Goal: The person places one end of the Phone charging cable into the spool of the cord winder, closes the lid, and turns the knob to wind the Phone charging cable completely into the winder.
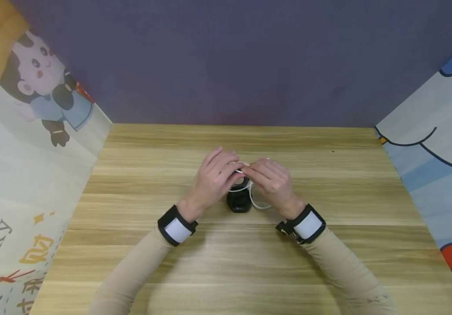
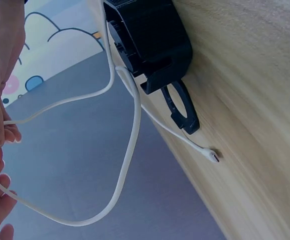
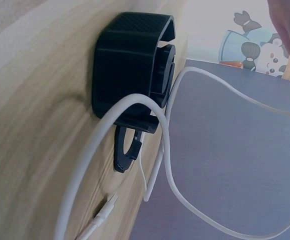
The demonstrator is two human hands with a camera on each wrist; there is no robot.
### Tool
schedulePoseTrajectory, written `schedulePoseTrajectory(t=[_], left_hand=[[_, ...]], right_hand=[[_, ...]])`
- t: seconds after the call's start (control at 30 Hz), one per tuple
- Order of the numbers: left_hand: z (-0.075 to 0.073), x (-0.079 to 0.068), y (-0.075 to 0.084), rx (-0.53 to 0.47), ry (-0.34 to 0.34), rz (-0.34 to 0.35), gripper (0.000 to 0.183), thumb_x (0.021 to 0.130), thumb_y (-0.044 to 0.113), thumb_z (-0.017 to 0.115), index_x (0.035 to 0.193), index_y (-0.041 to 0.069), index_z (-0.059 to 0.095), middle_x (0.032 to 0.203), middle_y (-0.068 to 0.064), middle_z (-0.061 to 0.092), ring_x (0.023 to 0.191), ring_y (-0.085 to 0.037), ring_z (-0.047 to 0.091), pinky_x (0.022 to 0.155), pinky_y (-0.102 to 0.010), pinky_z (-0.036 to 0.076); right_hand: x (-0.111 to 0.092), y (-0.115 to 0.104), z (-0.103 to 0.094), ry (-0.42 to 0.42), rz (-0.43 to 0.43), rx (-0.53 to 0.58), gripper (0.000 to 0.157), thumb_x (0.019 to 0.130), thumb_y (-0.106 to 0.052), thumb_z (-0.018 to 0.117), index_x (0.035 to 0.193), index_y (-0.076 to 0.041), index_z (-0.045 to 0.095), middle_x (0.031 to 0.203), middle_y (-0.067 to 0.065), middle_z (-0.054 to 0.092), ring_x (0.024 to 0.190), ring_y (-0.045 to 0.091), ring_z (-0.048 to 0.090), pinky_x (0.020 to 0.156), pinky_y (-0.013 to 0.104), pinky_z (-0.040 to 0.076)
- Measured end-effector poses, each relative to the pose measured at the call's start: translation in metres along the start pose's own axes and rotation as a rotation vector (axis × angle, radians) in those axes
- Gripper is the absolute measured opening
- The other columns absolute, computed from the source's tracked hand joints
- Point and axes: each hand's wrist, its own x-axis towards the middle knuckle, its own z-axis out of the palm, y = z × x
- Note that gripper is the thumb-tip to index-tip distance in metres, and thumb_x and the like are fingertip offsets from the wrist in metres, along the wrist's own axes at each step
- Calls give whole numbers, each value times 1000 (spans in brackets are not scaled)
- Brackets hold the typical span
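Two hands, left (image 1: 210, 178) and right (image 1: 276, 183), pinch one white cable (image 2: 130, 145) above the table (image 1: 230, 275); fingers hide part of it. One plug (image 2: 211, 154) shows per wrist view; whether it is the same cannot be told. One black holder (image 2: 162, 42) encloses a dark round part (image 3: 165, 70).

There are two hands (image 1: 211, 177) (image 1: 274, 182), one cable (image 2: 136, 110), one device (image 2: 160, 40).

White cable (image 3: 166, 142) (looped) obstructs above black stand (image 3: 122, 75); near side passable.
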Motion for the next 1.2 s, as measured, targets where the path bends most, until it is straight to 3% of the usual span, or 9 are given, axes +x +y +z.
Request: schedulePoseTrajectory(t=[0.3,0.47,0.7,0.97,1.2], left_hand=[[1,-5,-2,-51,71,34,18,86,18,66,94,3,70,92,-6,68,90,-18,61,100,-34,43],[0,-6,-3,-68,59,23,15,87,16,65,92,2,67,89,-6,65,86,-17,59,90,-30,50],[-1,-6,-7,-61,19,21,14,91,14,60,92,1,64,88,-6,64,82,-15,57,83,-28,52],[-6,-8,-11,-50,17,6,13,90,12,60,91,0,63,87,-8,64,81,-17,58,81,-28,53],[-11,-10,-16,-35,11,-12,11,89,10,61,91,0,63,87,-8,64,79,-17,58,79,-28,54]], right_hand=[[-1,-3,-2,17,24,-19,15,81,-10,70,94,-4,74,79,5,70,73,20,65,72,36,57],[0,-2,-5,39,39,-20,15,81,-11,70,95,-5,74,79,5,70,72,20,64,69,35,57],[1,2,-10,85,73,10,22,72,-5,74,93,-2,73,79,8,69,73,22,63,67,37,57],[-2,6,-15,116,114,3,19,72,-5,74,90,-1,73,76,10,67,73,25,62,70,39,55],[-2,10,-22,150,150,-4,23,65,1,77,88,3,72,76,14,67,70,28,61,66,40,54]])
